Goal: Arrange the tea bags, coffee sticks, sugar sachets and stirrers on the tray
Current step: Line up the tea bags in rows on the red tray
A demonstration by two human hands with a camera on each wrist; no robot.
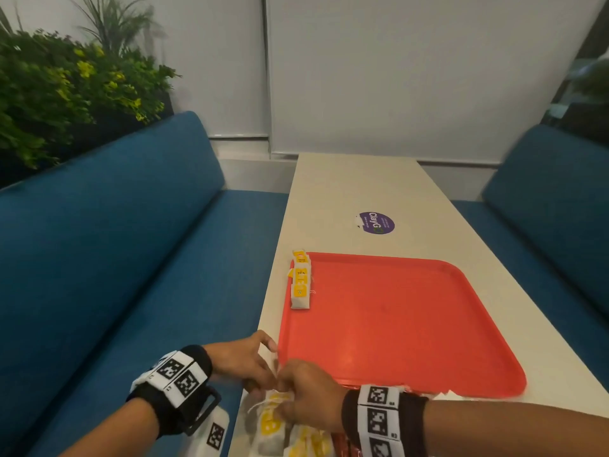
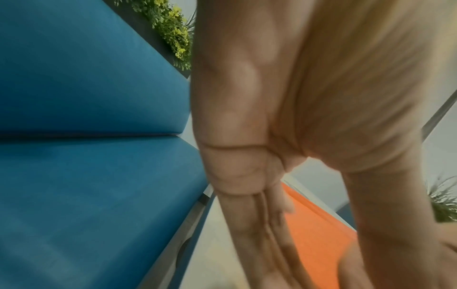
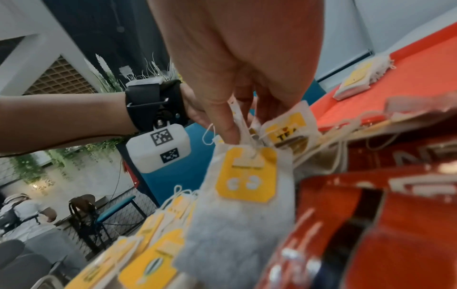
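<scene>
A red tray (image 1: 395, 324) lies on the white table (image 1: 356, 186), with a short row of yellow-tagged tea bags (image 1: 300, 282) along its far-left rim, also seen in the right wrist view (image 3: 356, 80). At the table's near edge lies a loose pile of tea bags (image 1: 273, 427) beside red coffee sticks (image 3: 371, 234). My right hand (image 3: 247, 129) pinches a tea bag (image 3: 247, 176) by its top over that pile. My left hand (image 1: 250, 361) reaches in beside it at the tray's near-left corner; its fingertips are hidden behind the right hand.
Blue padded benches (image 1: 115, 258) run along both sides of the narrow table. A purple sticker (image 1: 375, 222) is on the table beyond the tray. Green plants (image 1: 66, 94) stand behind the left bench. The table's left edge runs close to the tray.
</scene>
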